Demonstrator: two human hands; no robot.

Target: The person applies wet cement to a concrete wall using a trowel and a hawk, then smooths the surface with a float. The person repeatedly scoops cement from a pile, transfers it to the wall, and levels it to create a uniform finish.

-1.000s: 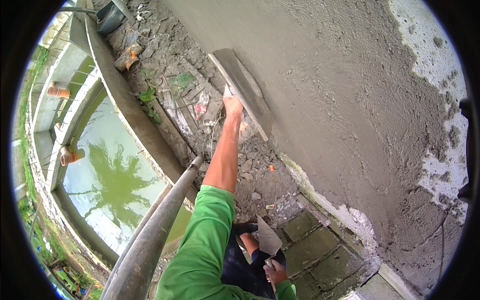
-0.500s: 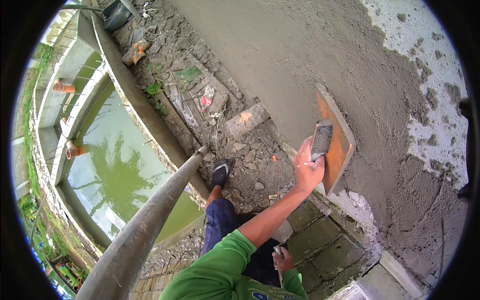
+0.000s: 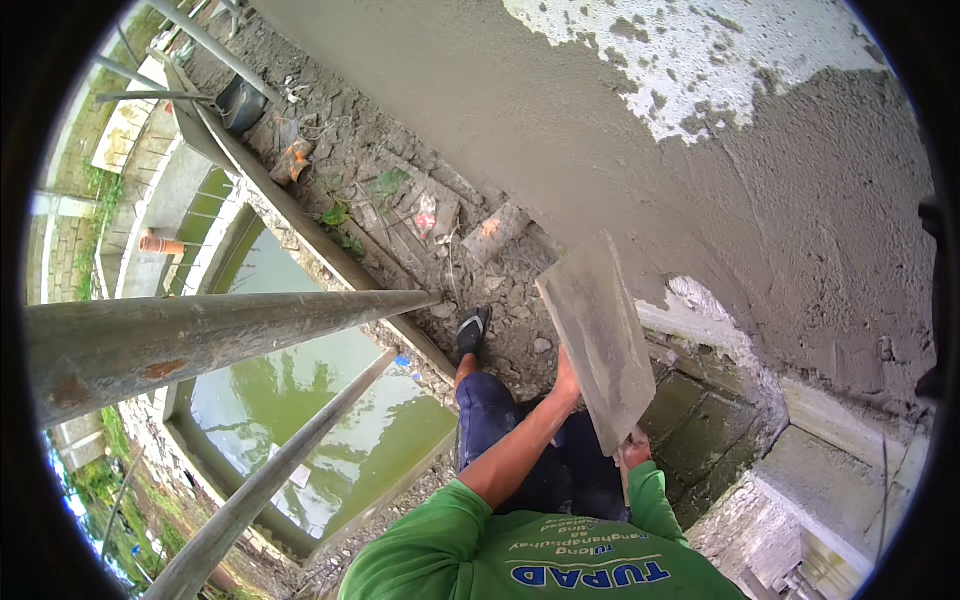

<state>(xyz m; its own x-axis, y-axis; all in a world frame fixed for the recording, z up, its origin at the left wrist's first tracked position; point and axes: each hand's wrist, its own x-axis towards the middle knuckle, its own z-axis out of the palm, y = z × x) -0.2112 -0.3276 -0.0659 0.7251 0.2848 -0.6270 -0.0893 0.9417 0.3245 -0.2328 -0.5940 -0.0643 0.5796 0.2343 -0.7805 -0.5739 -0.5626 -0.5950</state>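
Observation:
My left hand [image 3: 567,378] is closed on a plastering float [image 3: 603,345], a flat board whose grey, mortar-smeared face is turned up toward me. The board hides its handle and most of my fingers. My right hand [image 3: 635,448] is at the float's lower corner, closed around a thin handle that looks like a trowel's; the blade is hidden behind the board. Ahead and to the right, wet grey plaster [image 3: 560,130] coats the wall, and the float is apart from most of it. A rough white patch of wall [image 3: 690,60] shows bare of plaster.
Metal poles [image 3: 240,325] slant across on my left, beside a concrete basin of green water [image 3: 320,420]. Rubble, a broken orange-marked pipe [image 3: 497,232] and a dark bucket [image 3: 240,105] lie along the wall's foot. Concrete ledges [image 3: 830,490] stand at the lower right.
My left hand has drawn the float off the wall, toward me, and turned its face up. My right hand has risen to the float's lower corner. The view has swung right.

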